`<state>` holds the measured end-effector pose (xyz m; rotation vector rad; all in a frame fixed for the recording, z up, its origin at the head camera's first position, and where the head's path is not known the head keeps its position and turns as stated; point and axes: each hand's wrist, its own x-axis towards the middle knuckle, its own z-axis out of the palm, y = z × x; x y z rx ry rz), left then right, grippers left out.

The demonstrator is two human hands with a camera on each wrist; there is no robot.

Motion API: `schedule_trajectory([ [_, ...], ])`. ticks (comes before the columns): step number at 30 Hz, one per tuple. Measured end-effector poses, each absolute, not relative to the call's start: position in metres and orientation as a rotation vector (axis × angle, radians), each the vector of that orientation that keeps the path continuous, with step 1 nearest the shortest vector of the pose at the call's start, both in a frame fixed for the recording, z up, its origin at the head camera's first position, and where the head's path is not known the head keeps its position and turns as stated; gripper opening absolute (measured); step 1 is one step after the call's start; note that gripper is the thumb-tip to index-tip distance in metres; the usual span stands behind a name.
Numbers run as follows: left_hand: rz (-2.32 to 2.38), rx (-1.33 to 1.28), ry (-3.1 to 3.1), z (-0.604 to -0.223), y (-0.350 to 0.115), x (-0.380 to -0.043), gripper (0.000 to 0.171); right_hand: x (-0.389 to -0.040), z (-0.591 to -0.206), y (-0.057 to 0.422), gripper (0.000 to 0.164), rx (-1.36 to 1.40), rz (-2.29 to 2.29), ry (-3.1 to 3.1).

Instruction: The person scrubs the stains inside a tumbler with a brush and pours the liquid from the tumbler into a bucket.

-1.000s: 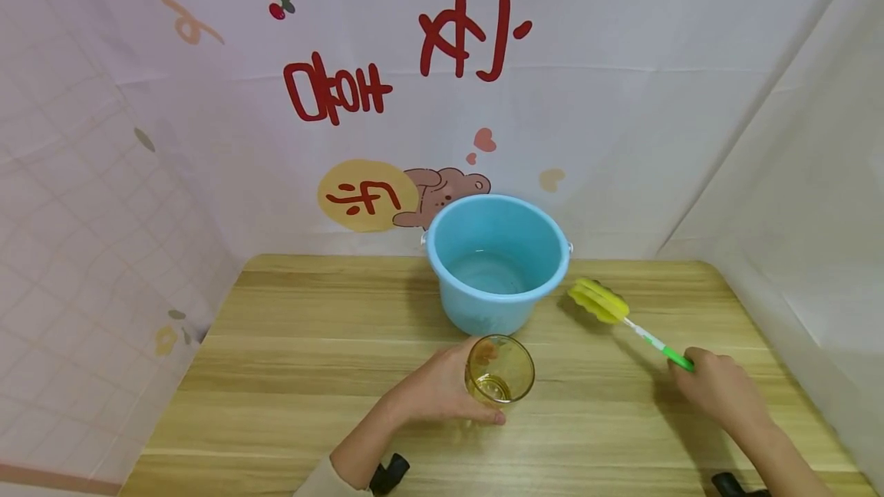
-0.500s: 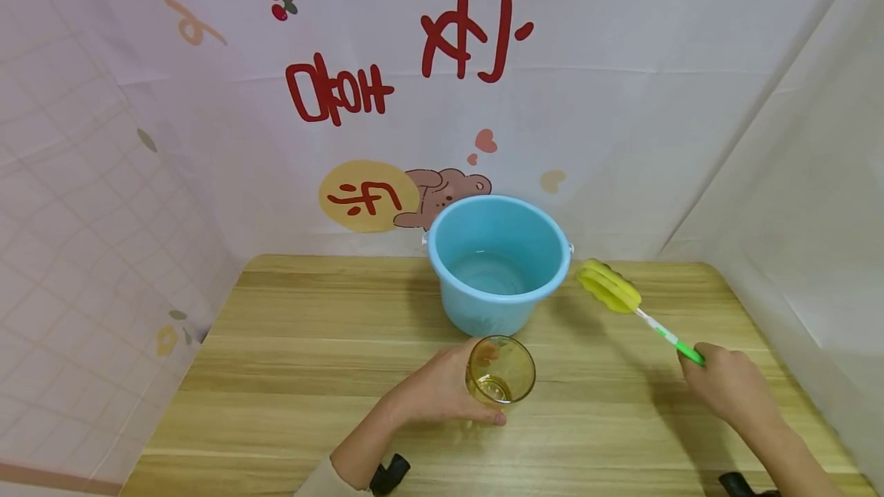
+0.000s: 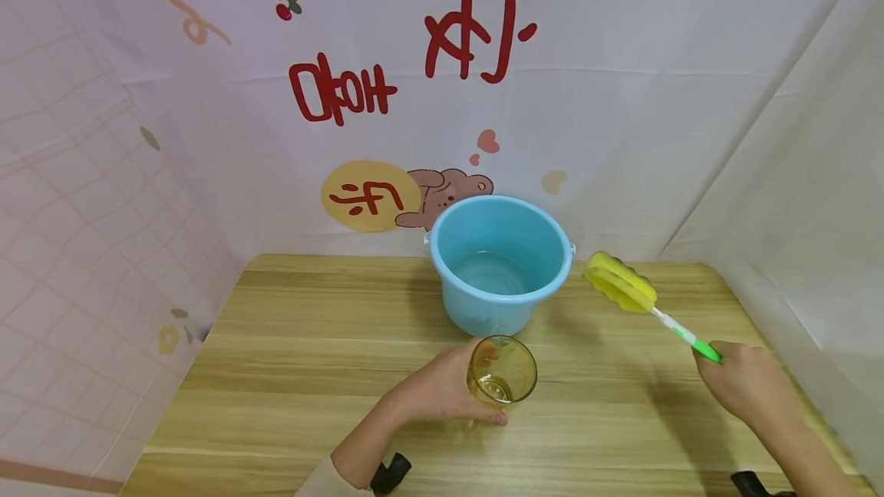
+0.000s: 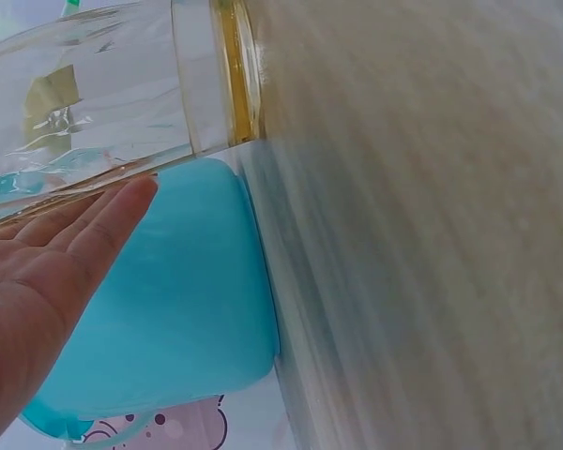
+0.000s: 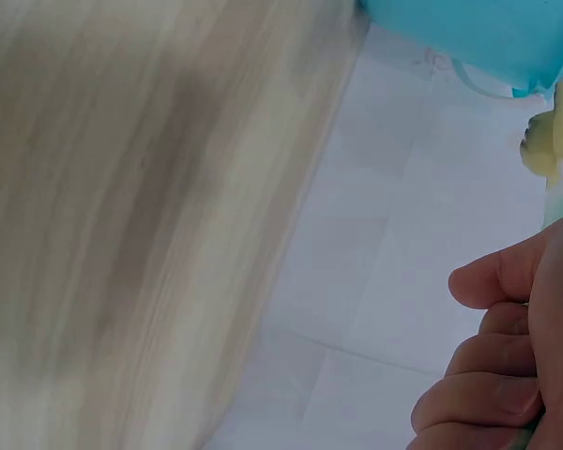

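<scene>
An amber-tinted clear glass (image 3: 501,393) stands upright on the wooden table. My left hand (image 3: 442,388) holds it from the left, thumb on the near side and fingers behind. In the left wrist view, the fingers (image 4: 113,220) lie along the wall of the glass (image 4: 94,103). My right hand (image 3: 744,382) grips the green and white handle of a sponge brush (image 3: 621,282), raised above the table at the right. Its yellow sponge head points up and left. The right wrist view shows the fingers (image 5: 493,366) curled round the handle, mostly hidden there.
A light blue bucket (image 3: 459,305) with some water in it stands behind the glass, near the table's back edge. A printed white cloth (image 3: 608,136) hangs behind and along both sides of the table (image 3: 311,343).
My right hand has moved to the right with the sponge brush, lifting its sponge head away from the table beside the bucket. The left hand and the glass have stayed in place.
</scene>
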<state>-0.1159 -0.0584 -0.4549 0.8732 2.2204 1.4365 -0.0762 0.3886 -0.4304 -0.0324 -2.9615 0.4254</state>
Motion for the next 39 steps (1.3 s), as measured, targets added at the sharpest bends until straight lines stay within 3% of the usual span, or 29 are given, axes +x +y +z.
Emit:
schedule_trajectory([
  [39,1.451,0.901,2.163,-0.452,-0.061,-0.119,0.090,-0.070,-0.391,0.364,0.042,0.036,0.332,-2.717],
])
